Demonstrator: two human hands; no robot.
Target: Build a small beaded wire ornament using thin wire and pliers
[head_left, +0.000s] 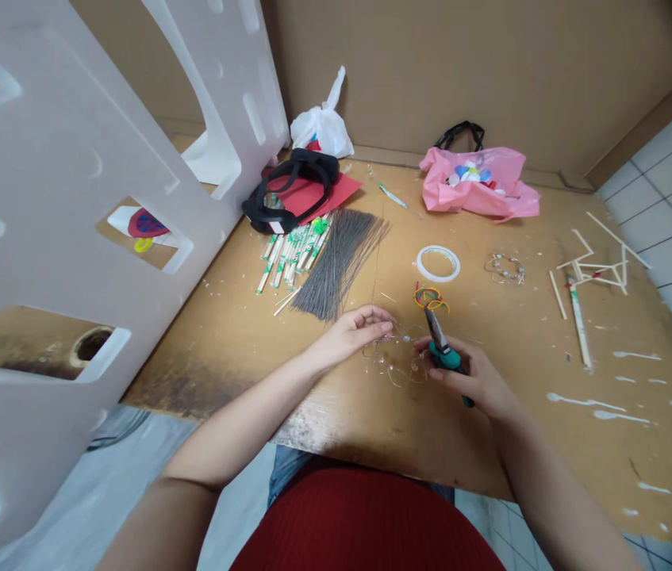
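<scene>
A tangle of thin wire with small clear beads [392,367] lies at the table's near middle, partly lifted between my hands. My left hand [362,327] is closed on one side of this beaded wire, thumb and fingers pinched. My right hand [466,369] is wrapped around pliers [446,354] with teal and black handles, their dark jaws pointing away from me. Its fingertips also touch the wire's right side. Just beyond the pliers' tip rests a small coil of yellow, red and green cord [429,298].
Behind lie a tape roll [438,263], a bundle of grey wires [339,262], wrapped chopsticks [293,258] and a black headset [293,190]. A beaded wire ring [505,268] and joined sticks [597,274] lie right. A pink bag [478,186] stands at the back; a white plastic panel [193,262] rises left.
</scene>
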